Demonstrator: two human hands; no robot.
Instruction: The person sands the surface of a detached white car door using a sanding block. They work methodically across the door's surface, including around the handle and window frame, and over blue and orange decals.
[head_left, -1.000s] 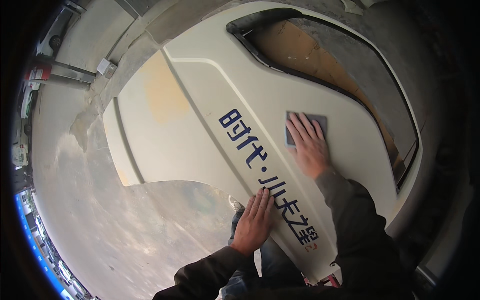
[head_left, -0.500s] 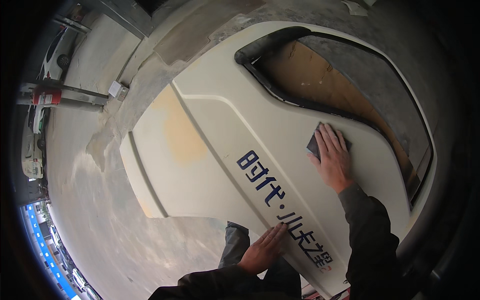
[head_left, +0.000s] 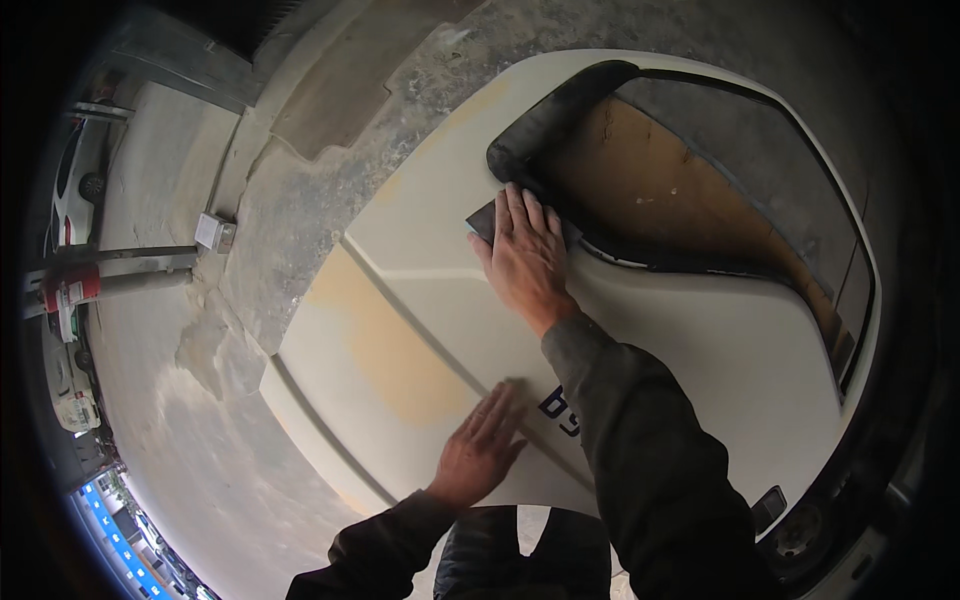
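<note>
A cream vehicle door (head_left: 690, 370) lies before me, with a black seal (head_left: 565, 110) round its window opening. My right hand (head_left: 527, 265) presses a dark sheet of sandpaper (head_left: 481, 222) flat against the panel, beside the lower corner of that opening. The fingers cover much of the sheet. Lower and to the left, my left hand (head_left: 475, 450) is stretched out at the ridge along the panel, its fingertips slightly blurred. A yellowish patch (head_left: 400, 375) shows on the paint above it. Dark blue lettering (head_left: 560, 410) is mostly hidden by my right forearm.
Brown sheet material (head_left: 640, 170) shows through the window opening. At the left stand a metal beam (head_left: 150, 262), a red cylinder (head_left: 72, 285) and a small white box (head_left: 215, 232). A white car (head_left: 75, 195) is parked farther left. Concrete floor (head_left: 230, 420) surrounds the door.
My right hand has moved left along the window edge with the sandpaper. My left hand has shifted up and left along the panel. The view has shifted too.
</note>
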